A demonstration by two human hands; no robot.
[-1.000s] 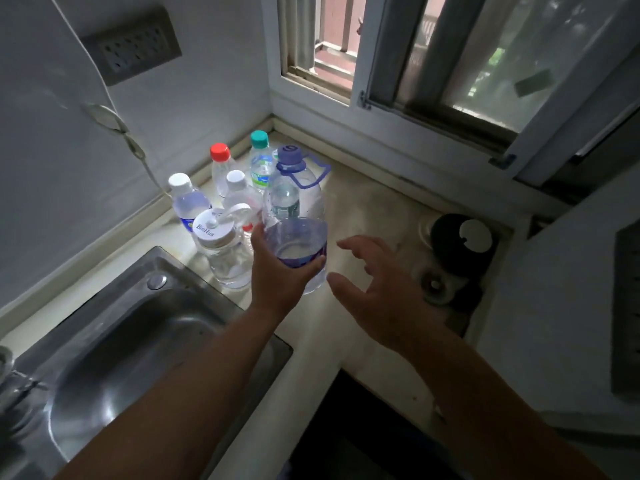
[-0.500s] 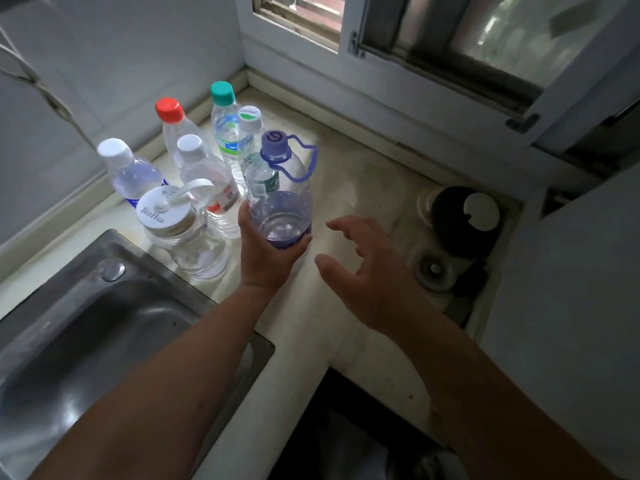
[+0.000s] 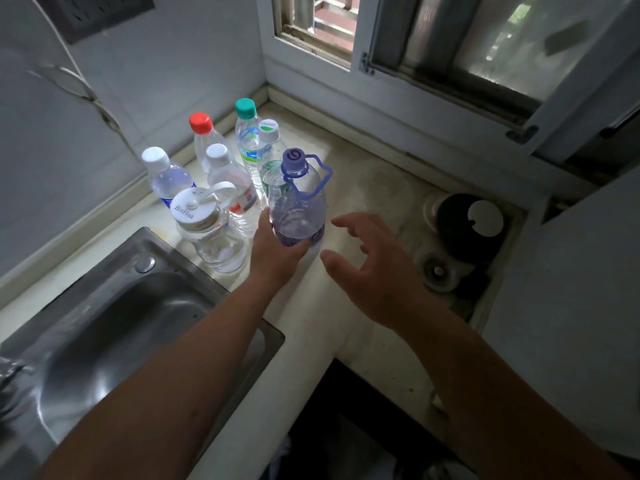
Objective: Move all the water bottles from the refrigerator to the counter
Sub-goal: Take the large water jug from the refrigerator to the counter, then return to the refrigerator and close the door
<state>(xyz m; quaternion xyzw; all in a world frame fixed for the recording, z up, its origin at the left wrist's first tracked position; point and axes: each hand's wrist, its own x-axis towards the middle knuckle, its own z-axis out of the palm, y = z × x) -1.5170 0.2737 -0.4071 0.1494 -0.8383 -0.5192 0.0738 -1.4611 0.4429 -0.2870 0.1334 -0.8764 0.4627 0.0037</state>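
Purple-capped bottle (image 3: pixel 298 206) w/ loop handle stands upright on surface (image 3: pixel 363 188), left hand (image 3: pixel 275 252) curled round its lower body. Right hand (image 3: pixel 375 268) hovers just right of it, fingers spread, holding nothing. Six other bottles (image 3: pixel 221 188) cluster beyond left hand; sink (image 3: pixel 104 313) to its left.

A pale, stained stone kitchen counter (image 3: pixel 363 188) fills a corner under a window. A stainless steel sink (image 3: pixel 104 323) is set into its near left. Just beyond the sink clear plastic water bottles stand clustered: a wide white-lidded jug (image 3: pixel 211 233), a white-capped bottle (image 3: pixel 166 174), a red-capped bottle (image 3: pixel 204 136), a green-capped bottle (image 3: pixel 246 133) and a purple-capped, handled bottle (image 3: pixel 298 202). A round black object (image 3: pixel 467 226) sits far right.
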